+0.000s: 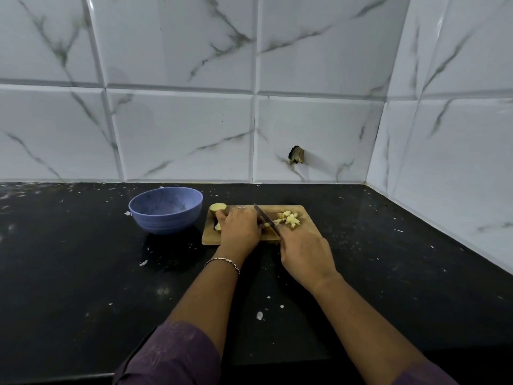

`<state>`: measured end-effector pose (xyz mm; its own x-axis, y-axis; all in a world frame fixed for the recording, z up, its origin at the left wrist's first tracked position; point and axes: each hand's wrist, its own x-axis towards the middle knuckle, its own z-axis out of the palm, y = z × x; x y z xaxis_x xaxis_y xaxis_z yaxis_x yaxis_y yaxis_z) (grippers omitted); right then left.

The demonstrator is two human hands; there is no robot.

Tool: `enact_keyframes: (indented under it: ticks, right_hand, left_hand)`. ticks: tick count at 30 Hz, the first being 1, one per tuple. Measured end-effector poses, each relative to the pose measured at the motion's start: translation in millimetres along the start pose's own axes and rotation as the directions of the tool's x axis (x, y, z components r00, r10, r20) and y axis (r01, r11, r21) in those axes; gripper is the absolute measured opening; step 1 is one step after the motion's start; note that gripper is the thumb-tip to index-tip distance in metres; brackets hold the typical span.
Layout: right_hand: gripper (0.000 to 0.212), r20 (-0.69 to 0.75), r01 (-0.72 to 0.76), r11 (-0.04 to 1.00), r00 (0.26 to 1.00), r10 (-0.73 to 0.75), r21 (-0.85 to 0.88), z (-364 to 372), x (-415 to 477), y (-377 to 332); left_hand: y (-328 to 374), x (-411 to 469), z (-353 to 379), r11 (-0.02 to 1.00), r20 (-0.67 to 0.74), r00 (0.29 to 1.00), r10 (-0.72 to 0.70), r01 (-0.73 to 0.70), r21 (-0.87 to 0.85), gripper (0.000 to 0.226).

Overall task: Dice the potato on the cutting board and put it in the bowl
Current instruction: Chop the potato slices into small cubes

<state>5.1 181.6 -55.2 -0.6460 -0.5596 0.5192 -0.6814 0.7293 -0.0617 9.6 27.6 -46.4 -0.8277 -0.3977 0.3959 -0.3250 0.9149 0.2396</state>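
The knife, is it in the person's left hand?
No, the right hand grips the knife, while the left hand holds the potato on the cutting board.

brightness: medium, even; white wall tiles (180,129) bright, black countertop (69,259) very dark
source: out of frame, from above
shadows: short soft patch under the bowl (165,209), on its near side
glare: mild sheen on tiles, upper right; faint reflections on countertop, right
blur: upper left tiles smeared
distortion: wide-angle, grout lines bow toward the edges
focus: centre sharpest; sleeve (177,354) at bottom soft
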Motion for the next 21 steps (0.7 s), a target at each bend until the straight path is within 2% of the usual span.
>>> enact_keyframes:
  ticks: [4, 9, 16, 21]
  right_hand:
    - [0.042, 0.033, 0.018, 0.998, 0.999, -0.016, -0.058, 1.7, 0.9, -3.2]
    - [0.043, 0.04, 0.039, 0.998, 0.999, -0.037, -0.05, 1.7, 0.5, -2.1]
    - [0.031, -0.005, -0.029, 0.999, 1.0, 0.029, -0.016, -1.2, -1.4, 0.6]
    - [0.036, -0.01, -0.107, 0.992, 0.994, 0.108, 0.062, 0.6, -1.1, 5.4]
  left_hand:
    - [-3.0, 1.1, -2.4, 1.0, 0.017, 1.0, -0.025, 0.025, 0.011, 0.021]
    - [-3.3, 0.3, -6.0, 0.999, 0.012, 0.999, -0.04, 0.04, 0.02, 0.02]
    - [-2.6, -0.9, -7.1, 0.996, -0.011, 1.0, -0.029, 0.029, 0.085, 0.017]
    - [0.7, 1.1, -1.8, 0.999, -0.002, 1.0, -0.028, 0.028, 0.026, 0.018]
